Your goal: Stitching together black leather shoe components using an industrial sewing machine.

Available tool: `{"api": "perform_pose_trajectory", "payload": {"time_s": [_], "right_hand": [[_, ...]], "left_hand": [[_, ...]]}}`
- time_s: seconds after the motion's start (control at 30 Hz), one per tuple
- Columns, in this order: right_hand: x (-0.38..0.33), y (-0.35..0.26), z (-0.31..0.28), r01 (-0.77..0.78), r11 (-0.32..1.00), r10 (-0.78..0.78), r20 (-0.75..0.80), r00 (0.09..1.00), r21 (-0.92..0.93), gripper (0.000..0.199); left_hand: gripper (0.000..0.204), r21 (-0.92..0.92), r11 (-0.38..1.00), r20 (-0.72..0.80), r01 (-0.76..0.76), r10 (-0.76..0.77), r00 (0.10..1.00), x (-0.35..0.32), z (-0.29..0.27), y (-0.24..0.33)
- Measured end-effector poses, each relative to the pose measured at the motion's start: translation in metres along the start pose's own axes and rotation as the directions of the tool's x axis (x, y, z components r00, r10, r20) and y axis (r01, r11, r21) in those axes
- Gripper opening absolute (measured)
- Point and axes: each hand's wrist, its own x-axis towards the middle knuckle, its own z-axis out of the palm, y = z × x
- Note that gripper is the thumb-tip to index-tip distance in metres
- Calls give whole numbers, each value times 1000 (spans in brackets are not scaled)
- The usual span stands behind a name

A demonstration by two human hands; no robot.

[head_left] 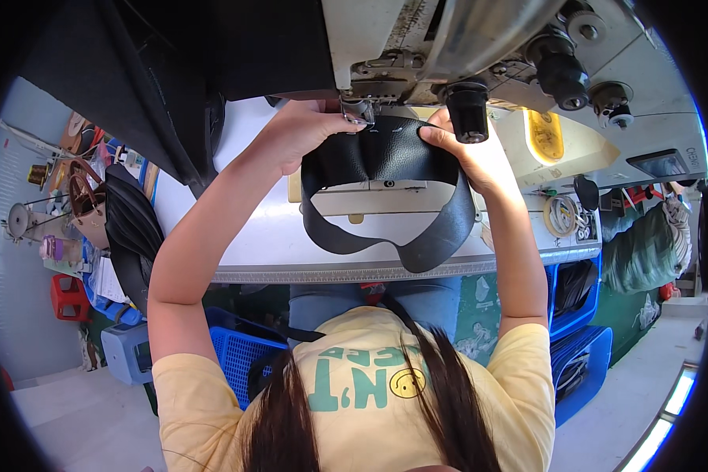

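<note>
Cluttered little sewing workshop, pale table (267, 252) with a big industrial sewing machine (448, 47) hanging over it. Right at the needle area sits a black leather-looking piece (385, 157), and it's pinned flat between both hands. Left hand (303, 130) has its fingers closed down on the left top corner of the piece, close beside the presser foot (359, 110). Right hand (468, 153) is pressing on the right edge, fingers curled over it, just under a black knob on the machine.

From that piece a black strap (417, 252) loops down toward the person's body and back up, so the whole thing forms a ring hanging over the table's front edge.

How far along? My guess is the strap ends are mostly joined already, since the loop is closed, and the top panel is what's under the foot now. I can't make out any stitch line from here, so no idea how much seam is done or left.

Further out: over past the left hand a pile of black material (130, 228) and a brown bag (90, 208) sit on a messy side table. Below the left elbow there's a blue plastic crate (240, 354). Past the right hand, a yellowish lamp cover (547, 134), a roll of tape (562, 214), and blue bins (578, 346) under the table.
</note>
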Motion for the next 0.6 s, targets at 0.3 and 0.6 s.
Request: {"api": "perform_pose_trajectory", "payload": {"time_s": [0.3,0.6], "right_hand": [[7,0,-5,-21,999,20,-22,1000,-42,16],[-1,11,5,241,877,-369,-260,893,-417,22]], "left_hand": [[21,-25,999,8,-39,39,999,0,-1,-4],[22,-64,997,-4,-33,33,999,-1,0,-10]]}}
